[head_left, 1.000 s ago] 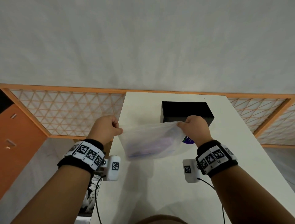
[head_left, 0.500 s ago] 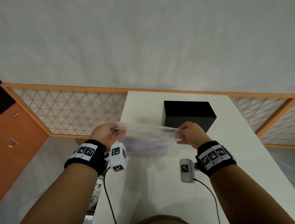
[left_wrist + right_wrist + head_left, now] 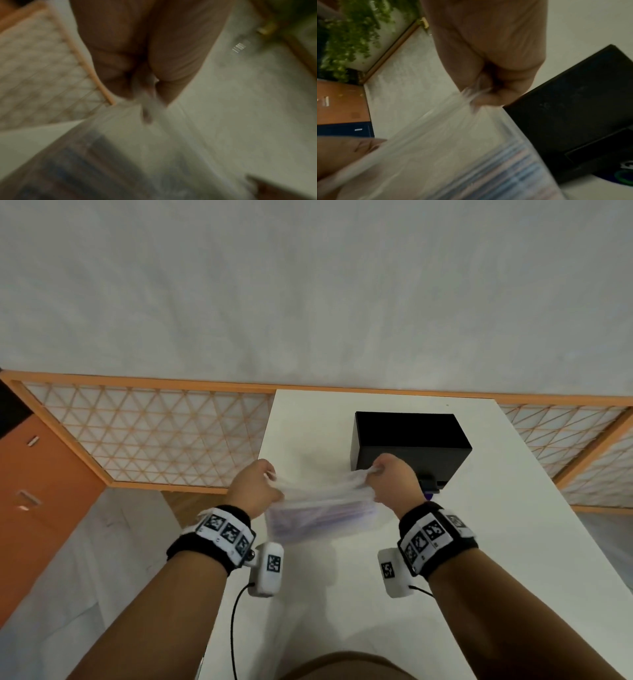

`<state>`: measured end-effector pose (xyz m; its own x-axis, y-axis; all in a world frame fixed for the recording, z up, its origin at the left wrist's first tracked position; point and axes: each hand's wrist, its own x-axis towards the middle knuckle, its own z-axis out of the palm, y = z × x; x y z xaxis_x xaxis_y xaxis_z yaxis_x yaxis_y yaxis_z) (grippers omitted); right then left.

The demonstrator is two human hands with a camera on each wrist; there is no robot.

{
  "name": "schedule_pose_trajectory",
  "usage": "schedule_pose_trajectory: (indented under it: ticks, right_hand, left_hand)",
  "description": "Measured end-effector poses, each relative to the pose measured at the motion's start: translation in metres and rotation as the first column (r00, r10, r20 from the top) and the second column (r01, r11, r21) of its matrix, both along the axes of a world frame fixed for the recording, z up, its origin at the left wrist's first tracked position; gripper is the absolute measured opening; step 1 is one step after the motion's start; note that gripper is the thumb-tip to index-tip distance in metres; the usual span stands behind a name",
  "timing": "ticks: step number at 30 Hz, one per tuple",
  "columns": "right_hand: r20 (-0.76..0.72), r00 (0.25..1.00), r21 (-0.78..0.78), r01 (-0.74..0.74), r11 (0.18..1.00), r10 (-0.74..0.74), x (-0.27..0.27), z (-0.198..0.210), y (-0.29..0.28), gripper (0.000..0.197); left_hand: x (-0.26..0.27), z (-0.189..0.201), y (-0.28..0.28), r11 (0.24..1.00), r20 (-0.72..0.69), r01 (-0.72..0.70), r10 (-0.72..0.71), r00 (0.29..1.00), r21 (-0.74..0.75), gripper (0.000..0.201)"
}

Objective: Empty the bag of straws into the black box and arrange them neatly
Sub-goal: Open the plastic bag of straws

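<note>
A clear plastic bag (image 3: 318,508) hangs between my hands above the white table (image 3: 513,508). Purple and blue straws (image 3: 325,513) lie bunched in its lower part. My left hand (image 3: 263,484) pinches the bag's top left edge. At the top right edge, my right hand (image 3: 380,474) grips the bunched plastic. The black box (image 3: 407,440) stands on the table just behind my right hand, its top dark. In the right wrist view the bag (image 3: 453,148) stretches from my right hand (image 3: 481,92) past the black box (image 3: 565,121). The left wrist view is blurred; my left hand (image 3: 145,86) pinches plastic.
An orange-framed lattice screen (image 3: 154,440) runs behind and left of the table, with another lattice panel (image 3: 582,446) on the right. An orange cabinet (image 3: 37,491) stands at far left. A blue-and-green sticker (image 3: 624,177) lies on the table beside the box.
Both hands have twisted and pulled at the bag's top, bunching the plastic. The bag now hangs lower, with the straws settled at its bottom.
</note>
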<state>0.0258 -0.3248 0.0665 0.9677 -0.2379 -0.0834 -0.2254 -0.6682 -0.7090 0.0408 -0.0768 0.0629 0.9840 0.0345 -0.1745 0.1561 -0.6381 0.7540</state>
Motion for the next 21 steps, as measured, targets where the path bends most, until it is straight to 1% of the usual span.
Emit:
schedule_pose_trajectory:
  ticks: [1,2,3,4,5,6,7,8,9,10,11,12,14,16,17,18,19,20,21]
  right_hand:
    - [0.027,0.999,-0.11,-0.018,0.994,0.021,0.002,-0.001,0.0,0.007]
    - [0.038,0.999,-0.154,-0.019,0.988,0.025,0.004,-0.004,-0.003,0.013]
    - [0.025,1.0,-0.152,-0.013,0.988,0.017,0.005,-0.005,-0.007,0.016]
    - [0.013,1.0,-0.11,0.004,0.994,-0.003,0.006,-0.006,-0.013,0.017]
    - [-0.013,0.999,-0.027,0.037,0.999,-0.037,0.006,-0.005,-0.018,0.017]
    - [-0.045,0.996,0.081,0.078,0.994,-0.074,0.006,-0.004,-0.021,0.015]
    - [-0.087,0.99,0.217,0.129,0.968,-0.112,0.005,-0.003,-0.022,0.014]
    - [-0.14,0.98,0.373,0.188,0.908,-0.145,0.004,-0.002,-0.022,0.013]
    - [-0.199,0.968,0.529,0.237,0.815,-0.152,0.003,-0.001,-0.021,0.013]
    - [-0.253,0.958,0.652,0.269,0.709,-0.131,0.002,-0.001,-0.02,0.014]
    - [-0.301,0.949,0.74,0.295,0.605,-0.095,0.002,-0.001,-0.02,0.016]
    - [-0.338,0.94,0.801,0.317,0.508,-0.053,0.002,-0.001,-0.02,0.017]
    - [-0.395,0.918,0.865,0.38,0.328,-0.023,0.003,-0.004,-0.023,0.019]
    - [-0.443,0.896,0.884,0.441,0.158,-0.021,0.002,-0.005,-0.027,0.023]
    - [-0.461,0.887,0.883,0.46,0.093,-0.017,0.0,-0.004,-0.028,0.023]
    - [-0.47,0.883,0.88,0.469,0.069,-0.004,-0.003,-0.003,-0.027,0.02]
    - [-0.469,0.883,0.879,0.465,0.106,0.014,-0.005,0.0,-0.026,0.017]
    - [-0.453,0.891,0.87,0.437,0.226,0.021,-0.007,0.001,-0.024,0.014]
    - [-0.417,0.909,0.821,0.371,0.434,0.013,-0.007,-0.001,-0.023,0.012]
  left_hand:
    - [0.001,0.001,-0.002,0.99,0.071,0.016,-0.027,0.997,0.142,0.018]
    - [0.002,0.0,-0.002,0.973,0.101,0.026,-0.051,0.994,0.231,0.011]
    - [0.003,-0.002,0.001,0.956,0.099,0.04,-0.072,0.992,0.29,0.011]
    - [0.005,-0.004,0.006,0.943,0.069,0.058,-0.085,0.994,0.327,0.018]
    - [0.006,-0.007,0.011,0.935,0.043,0.08,-0.101,0.994,0.347,0.026]
    - [0.007,-0.008,0.016,0.929,0.031,0.099,-0.118,0.993,0.355,0.032]
    - [0.007,-0.008,0.019,0.928,0.046,0.106,-0.131,0.99,0.357,0.034]
    - [0.007,-0.008,0.02,0.936,0.077,0.092,-0.125,0.989,0.34,0.03]
    - [0.007,-0.007,0.021,0.954,0.122,0.06,-0.099,0.988,0.292,0.022]
    - [0.007,-0.007,0.02,0.975,0.16,0.023,-0.06,0.985,0.221,0.018]
    - [0.008,-0.007,0.019,0.991,0.177,-0.004,-0.02,0.984,0.137,0.021]
    - [0.009,-0.007,0.018,0.998,0.171,-0.013,0.003,0.985,0.055,0.024]
    - [0.009,-0.005,0.014,0.996,0.135,-0.017,0.029,0.99,-0.091,0.021]
    - [0.007,-0.004,0.013,0.952,0.079,-0.051,0.078,0.994,-0.303,0.013]
    - [0.007,-0.004,0.014,0.921,0.048,-0.08,0.106,0.993,-0.382,0.011]
    - [0.006,-0.004,0.015,0.898,0.022,-0.11,0.132,0.991,-0.425,0.013]
    - [0.006,-0.006,0.016,0.89,0.001,-0.134,0.15,0.989,-0.436,0.017]
    - [0.006,-0.007,0.018,0.899,-0.012,-0.147,0.156,0.988,-0.412,0.021]
    - [0.007,-0.009,0.019,0.923,-0.016,-0.15,0.154,0.988,-0.354,0.023]
